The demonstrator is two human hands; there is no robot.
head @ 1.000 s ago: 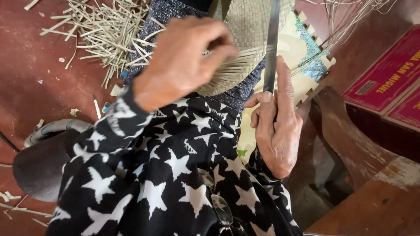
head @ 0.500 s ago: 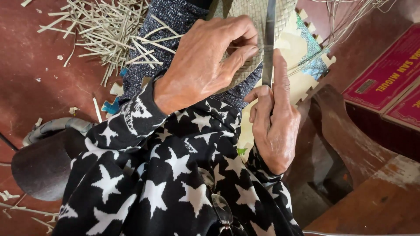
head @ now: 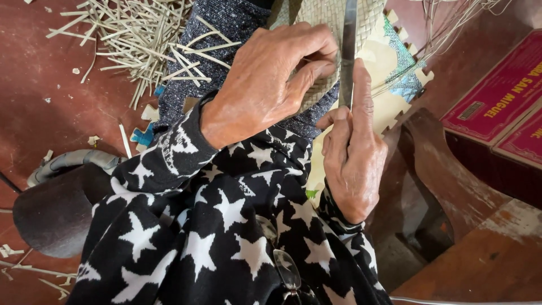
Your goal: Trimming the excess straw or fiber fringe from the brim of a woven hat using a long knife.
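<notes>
The left hand (head: 265, 85) lies across the upper middle of the frame, its fingers curled down and pinching the edge of a woven mat (head: 324, 51) of pale flat strips. The mat rests over the person's lap, running off the top edge of the frame. Just right of it, the right hand (head: 353, 164) is closed around the handle of a knife (head: 348, 51), with the index finger stretched straight up along the blade. The blade stands nearly upright in the picture and lies against the mat, close beside the left fingertips.

Under the mat sits a pale foam puzzle tile (head: 389, 79) with notched edges and a blue-green patch. In the upper left of the frame a loose heap of cut strips (head: 135, 39) is scattered over the dark red floor (head: 51, 107). At the right edge lie red cardboard boxes (head: 497, 96), and below them a worn wooden stool (head: 463, 209). The lower middle is filled by the person's black sleeves with white stars (head: 214, 214), and a pair of glasses (head: 285, 268) hangs at the bottom.
</notes>
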